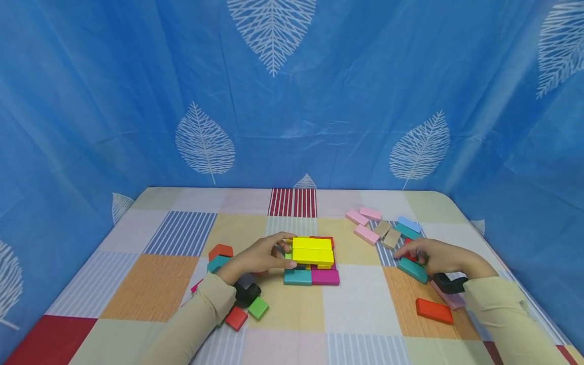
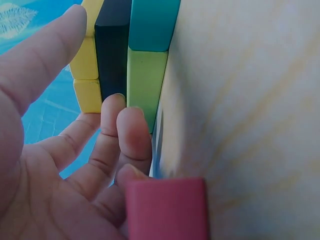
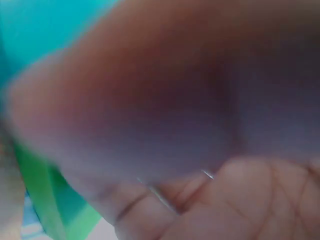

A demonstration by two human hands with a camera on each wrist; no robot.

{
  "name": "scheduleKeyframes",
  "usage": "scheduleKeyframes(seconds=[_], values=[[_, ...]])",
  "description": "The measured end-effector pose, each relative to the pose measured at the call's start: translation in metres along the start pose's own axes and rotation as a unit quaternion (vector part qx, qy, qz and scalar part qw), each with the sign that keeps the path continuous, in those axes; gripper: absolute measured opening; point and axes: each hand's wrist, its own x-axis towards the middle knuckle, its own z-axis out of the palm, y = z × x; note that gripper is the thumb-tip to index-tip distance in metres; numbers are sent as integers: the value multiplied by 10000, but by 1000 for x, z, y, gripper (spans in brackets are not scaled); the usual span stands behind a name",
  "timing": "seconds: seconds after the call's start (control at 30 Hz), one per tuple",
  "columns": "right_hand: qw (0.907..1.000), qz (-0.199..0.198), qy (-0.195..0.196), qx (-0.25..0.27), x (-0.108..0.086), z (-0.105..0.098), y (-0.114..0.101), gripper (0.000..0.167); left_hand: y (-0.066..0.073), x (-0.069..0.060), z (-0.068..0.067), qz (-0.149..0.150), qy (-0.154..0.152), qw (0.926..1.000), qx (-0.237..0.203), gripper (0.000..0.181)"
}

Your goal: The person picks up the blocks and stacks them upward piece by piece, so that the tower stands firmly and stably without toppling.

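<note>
My left hand (image 1: 262, 255) is at the left side of a low stack of coloured blocks, thumb at the front and fingers behind. It holds the top yellow blocks (image 1: 312, 250) at that end. In the left wrist view, fingertips touch the stack's black block (image 2: 112, 55) and light green block (image 2: 145, 82). My right hand (image 1: 440, 255) is bent over loose blocks on the right, its fingers across a red block (image 1: 412, 258) beside a teal block (image 1: 412, 270). A green block (image 3: 45, 195) lies by its fingers; the blurred thumb hides the grip.
Pink blocks (image 1: 366, 234), tan blocks (image 1: 391, 239) and a light blue block (image 1: 409, 224) lie beyond the right hand. An orange-red block (image 1: 434, 311) lies nearer. Around the left forearm lie an orange block (image 1: 221, 251), a green block (image 1: 258, 308) and a red block (image 1: 236, 318).
</note>
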Motion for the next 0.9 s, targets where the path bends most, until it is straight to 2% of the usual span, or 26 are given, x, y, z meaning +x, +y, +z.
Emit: scheduleKeyframes(seconds=[0.17,0.33,0.47,0.53,0.63,0.77,0.9], values=[[9982,114,16,-589,-3,-1,-2,73,1,0,1,-82,-3,10000,-26,68],[9984,87,29,-557,-2,-1,-1,75,2,0,1,-130,19,9999,-10,69],[9995,-83,8,-312,1,3,-2,74,2,0,1,-156,31,9999,25,69],[9993,-189,84,-325,3,7,-4,70,2,0,1,-169,35,9998,26,69],[9971,-189,316,-659,6,13,-10,66,1,0,1,-159,26,9999,25,69],[9937,-74,569,-958,9,21,-21,69,0,0,1,-142,27,9999,27,70],[9920,-127,740,-1014,10,26,-26,69,1,0,0,-129,32,9999,-22,72]])
